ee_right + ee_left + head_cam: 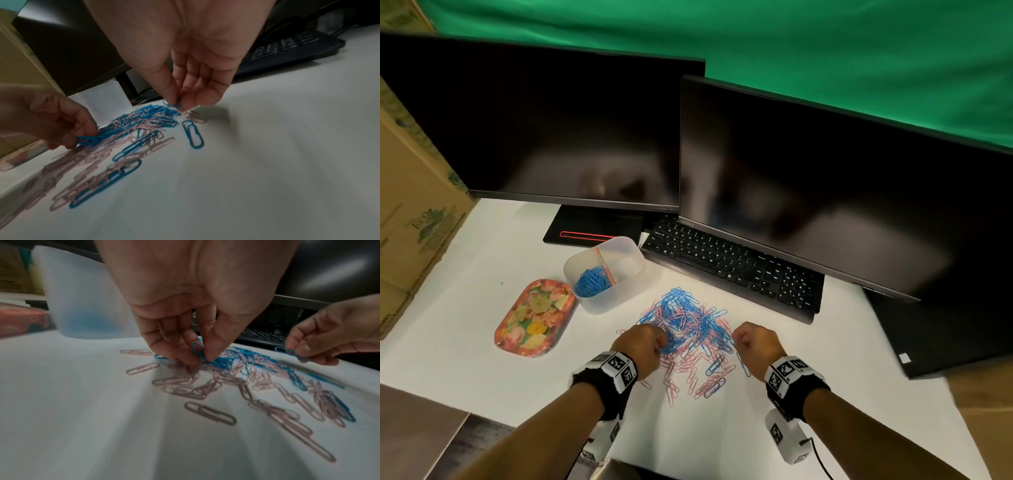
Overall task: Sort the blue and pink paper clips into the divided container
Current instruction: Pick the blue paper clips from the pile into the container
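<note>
A heap of mixed blue and pink paper clips [688, 325] lies on the white table in front of me. My left hand [645, 342] is at the heap's left edge, thumb and fingers pinching a bunch of blue clips [198, 351]. My right hand [751, 341] is at the heap's right edge and pinches a blue clip [176, 102] between thumb and fingertips. The translucent divided container [633, 270] stands behind the heap to the left; its near-left compartment holds blue clips [590, 281], and the other compartment looks empty.
A floral tray [534, 317] lies left of the container. A black keyboard [732, 265] and two dark monitors [825, 192] stand behind the heap. Cardboard boxes [410, 212] line the left edge. Loose pink clips [209, 413] are scattered near me.
</note>
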The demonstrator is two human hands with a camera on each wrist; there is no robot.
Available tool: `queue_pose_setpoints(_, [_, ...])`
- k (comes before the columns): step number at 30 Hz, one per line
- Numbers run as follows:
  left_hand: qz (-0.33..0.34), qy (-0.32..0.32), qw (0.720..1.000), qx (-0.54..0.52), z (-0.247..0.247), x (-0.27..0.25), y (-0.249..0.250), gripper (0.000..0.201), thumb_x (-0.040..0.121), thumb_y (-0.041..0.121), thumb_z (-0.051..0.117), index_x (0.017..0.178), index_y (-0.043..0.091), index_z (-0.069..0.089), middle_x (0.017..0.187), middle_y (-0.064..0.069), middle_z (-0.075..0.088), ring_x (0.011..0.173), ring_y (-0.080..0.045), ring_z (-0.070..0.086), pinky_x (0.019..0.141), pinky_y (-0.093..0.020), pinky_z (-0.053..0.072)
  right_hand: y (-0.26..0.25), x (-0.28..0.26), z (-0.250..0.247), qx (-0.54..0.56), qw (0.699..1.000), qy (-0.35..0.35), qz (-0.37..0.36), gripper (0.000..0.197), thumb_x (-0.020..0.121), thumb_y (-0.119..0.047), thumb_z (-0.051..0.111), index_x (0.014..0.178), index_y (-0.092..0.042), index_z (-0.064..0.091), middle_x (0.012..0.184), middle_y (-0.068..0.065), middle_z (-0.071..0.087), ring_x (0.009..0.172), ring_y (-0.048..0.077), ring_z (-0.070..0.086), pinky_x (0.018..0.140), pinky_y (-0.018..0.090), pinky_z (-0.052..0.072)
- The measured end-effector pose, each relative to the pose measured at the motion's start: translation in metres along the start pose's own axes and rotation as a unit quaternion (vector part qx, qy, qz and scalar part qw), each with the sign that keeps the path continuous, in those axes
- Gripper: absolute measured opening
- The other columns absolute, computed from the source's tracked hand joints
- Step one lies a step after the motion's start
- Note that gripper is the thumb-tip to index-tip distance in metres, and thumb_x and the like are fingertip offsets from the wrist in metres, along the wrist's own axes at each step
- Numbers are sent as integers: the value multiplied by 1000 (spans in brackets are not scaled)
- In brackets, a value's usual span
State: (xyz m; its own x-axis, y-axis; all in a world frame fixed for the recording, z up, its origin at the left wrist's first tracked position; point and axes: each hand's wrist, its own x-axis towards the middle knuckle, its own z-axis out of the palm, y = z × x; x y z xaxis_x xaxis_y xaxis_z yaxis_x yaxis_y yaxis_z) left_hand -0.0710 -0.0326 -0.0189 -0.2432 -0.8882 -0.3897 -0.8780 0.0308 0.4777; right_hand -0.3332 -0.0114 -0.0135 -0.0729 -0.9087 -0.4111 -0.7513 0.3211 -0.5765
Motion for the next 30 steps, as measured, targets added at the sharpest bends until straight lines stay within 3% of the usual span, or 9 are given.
queue_pose_setpoints(2, [5, -3, 999, 37, 1, -2, 2, 33, 80, 9, 56, 106, 26, 67, 111, 5, 64, 102, -16, 62, 89, -28, 51, 0, -1, 1, 46, 999, -15, 5, 27, 92, -12, 50, 107, -31, 61, 80, -5, 62, 64, 9, 56, 52, 9, 41])
queue_pose_setpoints(4, [21, -3, 997, 77, 4, -2, 2, 28, 81, 19, 60, 107, 29, 62, 115, 6, 60, 105, -17, 60, 89, -30, 50, 1, 1, 4, 142, 989, -31, 39, 27, 91, -6, 49, 100, -28, 62, 71, -1, 60, 54, 14, 53, 49, 18, 45])
queue_pose_setpoints(11, [27, 26, 994, 107, 6, -7, 5, 19, 87, 20, 51, 101, 24, 63, 111, 2, 62, 103, -22, 60, 85, -32, 49, -9, 1, -1, 449, 881, -31, 144, 26, 84, 12, 41, 78, 1, 63, 58, 11, 45, 48, 22, 45, 47, 26, 39])
queue_pose_setpoints(16, [6, 57, 997, -57, 0, -10, -2, 14, 81, 13, 56, 78, 26, 62, 82, 8, 66, 82, -16, 65, 75, -22, 49, -16, -2, -5, 506, 850, -53, 133, 21, 77, 8, 35, 66, -5, 48, 61, 13, 47, 50, 23, 46, 50, 28, 34])
queue_pose_setpoints(19, [-30, 71, 969, -237, -5, -10, -3, 17, 80, 5, 61, 77, 22, 59, 70, 5, 68, 67, -14, 63, 72, -25, 50, -18, -5, -7, 513, 849, -77, 105, 4, 67, -3, 46, 67, -7, 48, 60, 13, 51, 50, 23, 47, 49, 27, 34])
queue_pose_setpoints(22, [-78, 80, 914, -389, -7, -4, -3, 25, 83, -8, 49, 84, 15, 59, 63, -4, 64, 58, -20, 56, 67, -32, 48, -15, -3, -4, 472, 873, -85, 86, 8, 79, -5, 55, 72, -7, 52, 61, 12, 52, 48, 22, 47, 48, 27, 33])
queue_pose_setpoints(24, [-117, 67, 895, -425, -7, 2, 0, 30, 85, -8, 43, 79, 16, 61, 61, -7, 57, 53, -21, 48, 61, -30, 40, -13, -2, 0, 361, 928, -82, 43, 14, 89, -8, 54, 76, -13, 56, 60, 6, 52, 47, 18, 45, 47, 26, 34])
queue_pose_setpoints(27, [-98, 47, 951, -290, -3, 8, 8, 25, 87, 9, 53, 71, 25, 63, 76, -2, 62, 72, -21, 55, 74, -26, 41, -11, -7, 7, 77, 990, -94, -72, 14, 87, -16, 59, 81, -28, 63, 74, -6, 63, 64, 11, 56, 64, 27, 50])
queue_pose_setpoints(30, [-38, 23, 996, -72, 3, 11, 18, 13, 85, 14, 57, 92, 22, 66, 97, 0, 65, 92, -20, 63, 82, -23, 47, -17, -13, 11, -141, 974, -108, -138, 21, 88, -22, 54, 105, -30, 65, 109, -4, 62, 97, 17, 60, 87, 27, 49])
